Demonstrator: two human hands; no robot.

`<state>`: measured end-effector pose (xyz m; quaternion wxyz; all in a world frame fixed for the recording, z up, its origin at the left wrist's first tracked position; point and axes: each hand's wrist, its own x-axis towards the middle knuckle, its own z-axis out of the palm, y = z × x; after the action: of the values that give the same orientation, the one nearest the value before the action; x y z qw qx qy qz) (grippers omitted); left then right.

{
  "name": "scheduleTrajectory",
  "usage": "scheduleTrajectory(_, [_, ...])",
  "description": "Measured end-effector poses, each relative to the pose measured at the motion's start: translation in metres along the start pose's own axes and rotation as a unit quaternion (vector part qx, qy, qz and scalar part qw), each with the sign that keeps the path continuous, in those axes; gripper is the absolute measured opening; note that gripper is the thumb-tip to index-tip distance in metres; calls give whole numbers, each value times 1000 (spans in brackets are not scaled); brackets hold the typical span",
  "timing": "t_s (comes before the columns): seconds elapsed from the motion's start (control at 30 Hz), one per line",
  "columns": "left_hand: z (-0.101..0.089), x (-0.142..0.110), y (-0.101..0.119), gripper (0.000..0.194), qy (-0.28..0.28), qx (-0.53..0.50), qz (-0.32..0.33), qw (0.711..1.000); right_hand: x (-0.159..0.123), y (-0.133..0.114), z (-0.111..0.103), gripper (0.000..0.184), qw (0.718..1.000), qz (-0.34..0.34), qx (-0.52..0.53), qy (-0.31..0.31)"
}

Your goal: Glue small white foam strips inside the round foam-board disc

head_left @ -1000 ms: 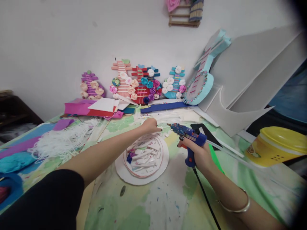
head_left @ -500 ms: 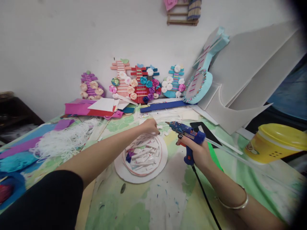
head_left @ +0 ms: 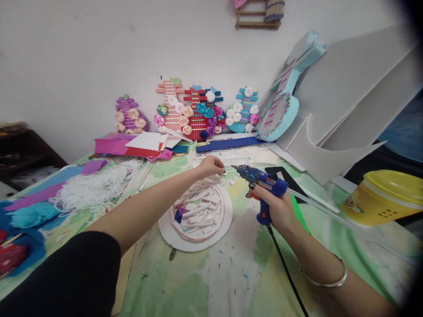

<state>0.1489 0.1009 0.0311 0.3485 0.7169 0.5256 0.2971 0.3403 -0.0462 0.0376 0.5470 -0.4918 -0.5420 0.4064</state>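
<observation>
My right hand (head_left: 276,203) is wrapped round a blue hot glue gun (head_left: 261,180), its nozzle pointing left and its black cord running down. Just left of the nozzle, my left hand (head_left: 212,166) is closed in a pinch. Small white bits show at its fingertips, but I cannot make out what it grips. Below that hand lies a round white board (head_left: 218,233) with a smaller rimmed disc on it. White strips and scraps (head_left: 198,215) fill the disc, with a few purple and blue ones at the left.
Decorated guitar-shaped pieces (head_left: 196,114) lean along the wall, with a big light-blue one (head_left: 291,112) at right. White cord (head_left: 99,185) and coloured sheets lie left. At right are a yellow tub (head_left: 390,198), a black phone-like slab (head_left: 280,174) and large white boards (head_left: 337,154).
My left hand has risen slightly and moved right, toward the glue gun's nozzle. The right hand keeps its grip on the gun. The whole view has shifted a little.
</observation>
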Motion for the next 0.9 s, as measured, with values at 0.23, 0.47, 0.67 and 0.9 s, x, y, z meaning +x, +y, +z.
scheduleTrajectory(0.23, [-15, -46, 7, 28, -5, -299, 20, 954, 0, 0, 0, 26, 1000, -18, -5, -17])
scheduleTrajectory(0.47, [-18, -89, 1, 25, -30, -446, -18, 894, -5, -1, 4, 21, 996, -22, 8, -88])
scheduleTrajectory(0.67, [-14, -98, 8, 21, -28, -428, -11, 903, -6, 3, 2, 27, 992, -23, -23, -124])
scheduleTrajectory(0.9, [-10, -100, 15, 21, -27, -448, -17, 894, -10, 1, 3, 32, 991, 34, -40, -125])
